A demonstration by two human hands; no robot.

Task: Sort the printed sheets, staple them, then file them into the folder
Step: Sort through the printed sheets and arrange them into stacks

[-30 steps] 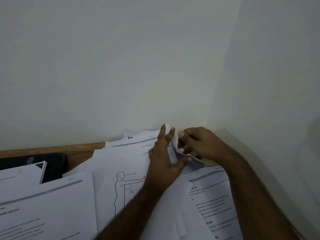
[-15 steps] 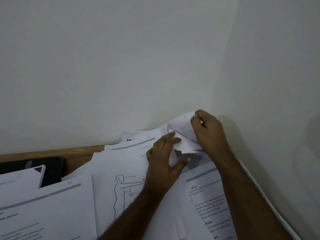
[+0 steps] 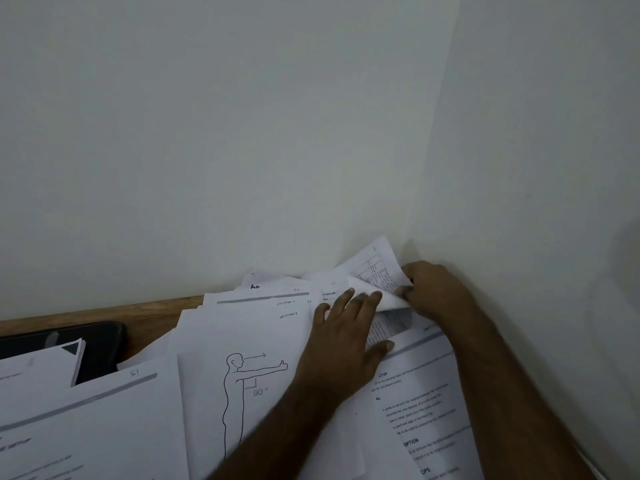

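Observation:
Printed white sheets lie overlapping across a wooden desk (image 3: 104, 311) in a wall corner. My right hand (image 3: 434, 291) pinches the far corner of a sheet with a printed table (image 3: 375, 268) and holds it curled up against the wall. My left hand (image 3: 346, 337) lies flat, fingers straight, pressing on the pile beside that lifted corner. A sheet with a standing figure drawing and "90°" (image 3: 242, 382) lies left of my left wrist. A text sheet (image 3: 419, 403) lies under my right forearm. No stapler or folder is identifiable.
A black flat object (image 3: 100, 344) lies at the left on the desk, partly under a thin stack of sheets (image 3: 38, 365). A sheet marked "S1" (image 3: 90, 420) fills the lower left. White walls close in behind and to the right.
My right hand has moved right and back toward the wall corner, lifting the sheet corner higher. My left fingers went from curled at the fold to straight on the pile.

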